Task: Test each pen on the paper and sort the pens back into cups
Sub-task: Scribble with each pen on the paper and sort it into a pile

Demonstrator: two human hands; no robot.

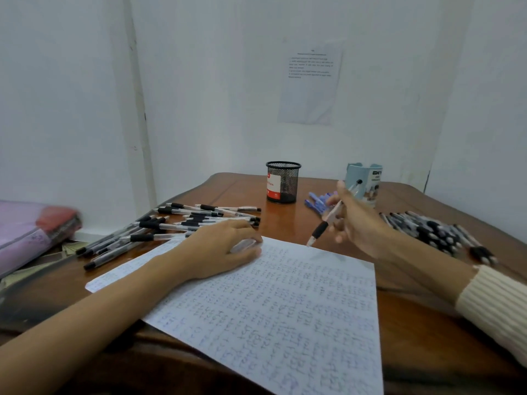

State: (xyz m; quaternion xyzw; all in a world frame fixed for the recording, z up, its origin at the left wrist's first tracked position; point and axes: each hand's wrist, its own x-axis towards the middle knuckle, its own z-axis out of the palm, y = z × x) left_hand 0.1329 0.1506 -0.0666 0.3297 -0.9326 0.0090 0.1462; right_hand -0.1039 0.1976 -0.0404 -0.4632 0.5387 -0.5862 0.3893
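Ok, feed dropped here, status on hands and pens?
Right hand holds pen, tip above paper. Left hand on paper, gripping second pen. Nothing blocking.

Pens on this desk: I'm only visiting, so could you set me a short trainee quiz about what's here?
1. True or false: pens stick out of the black mesh cup.
2. Where do the blue pens lie? A) in the black mesh cup B) on the table beside the light blue cup C) taped to the wall
3. Fill in: the left hand rests on the written-on ____.
Key: 1 false; 2 B; 3 paper.
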